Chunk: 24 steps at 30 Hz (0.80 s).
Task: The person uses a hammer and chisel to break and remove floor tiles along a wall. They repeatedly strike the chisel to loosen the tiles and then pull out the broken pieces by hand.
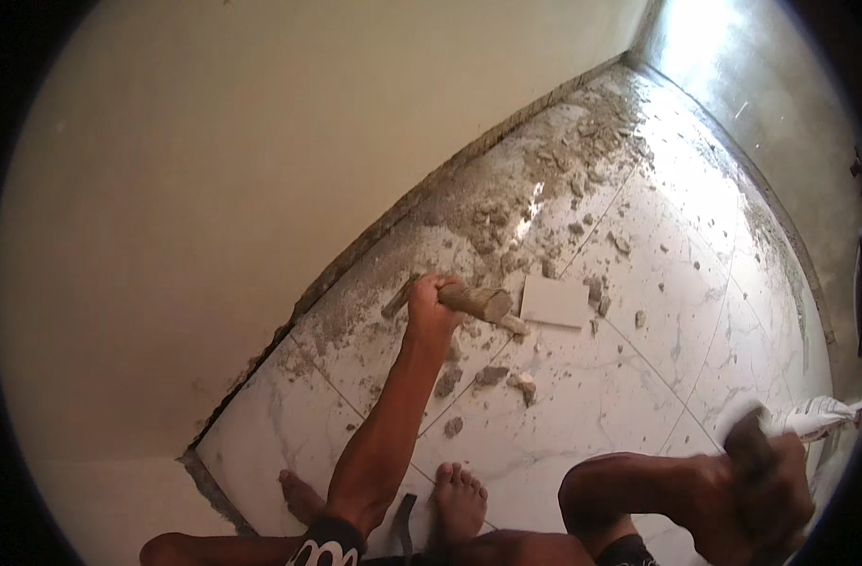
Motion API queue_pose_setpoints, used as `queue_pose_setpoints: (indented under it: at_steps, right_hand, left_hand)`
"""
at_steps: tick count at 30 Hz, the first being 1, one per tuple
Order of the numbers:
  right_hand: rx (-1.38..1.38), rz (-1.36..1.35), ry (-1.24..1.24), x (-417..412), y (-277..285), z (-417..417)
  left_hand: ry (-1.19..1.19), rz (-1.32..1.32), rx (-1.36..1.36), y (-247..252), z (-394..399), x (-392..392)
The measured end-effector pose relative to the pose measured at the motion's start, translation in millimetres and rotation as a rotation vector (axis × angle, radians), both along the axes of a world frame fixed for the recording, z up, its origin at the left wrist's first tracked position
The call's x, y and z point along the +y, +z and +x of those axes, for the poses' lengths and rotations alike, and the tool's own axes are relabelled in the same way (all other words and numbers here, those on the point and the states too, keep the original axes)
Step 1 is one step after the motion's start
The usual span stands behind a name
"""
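My left hand (431, 293) is wrapped around a thick, dusty chisel-like bar (477, 301). Its blunt round end faces right, while a narrower end emerges on the wall side of my fist. The far tip's contact with the floor or wall base is unclear. At the lower right, my right hand (777, 488) is raised near my knee and blurred. It grips a dark hammer-like tool (748, 431), whose exact shape is smeared. Just right of the bar lies a square piece of pale tile (554, 302) on the floor.
Rubble (579, 152) lies thickest along the wall base towards the far corner, with loose chunks on the marble-patterned tile floor (615, 396). A rough recessed strip (402, 205) runs under the plastered wall (225, 177). My bare foot (460, 499) is below; a whitish sack (820, 417) sits right.
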State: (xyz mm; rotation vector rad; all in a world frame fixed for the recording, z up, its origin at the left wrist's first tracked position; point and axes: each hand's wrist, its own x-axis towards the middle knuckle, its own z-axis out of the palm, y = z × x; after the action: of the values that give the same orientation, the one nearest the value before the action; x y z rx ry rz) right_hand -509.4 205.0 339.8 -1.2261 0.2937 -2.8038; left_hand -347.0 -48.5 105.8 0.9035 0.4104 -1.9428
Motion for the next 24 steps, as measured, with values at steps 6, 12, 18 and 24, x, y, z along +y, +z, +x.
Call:
queue_pose_setpoints:
  at_steps: [6,12,18,24]
  right_hand:
    - [0.047,0.448,0.082,-111,-75,34]
    - [0.003,0.475,0.327,-73,-42,6]
    - [-0.003,1.498,0.289,-92,-89,27]
    - [0.193,1.523,0.453,-109,-101,47]
  left_hand:
    - [-0.239,-0.598,-0.389,47,-19,13]
    - [-0.219,-0.251,-0.584,70,3,60]
    - [-0.396,-0.749,-0.382,55,34,109]
    - [-0.568,-0.920,-0.380,56,58,132]
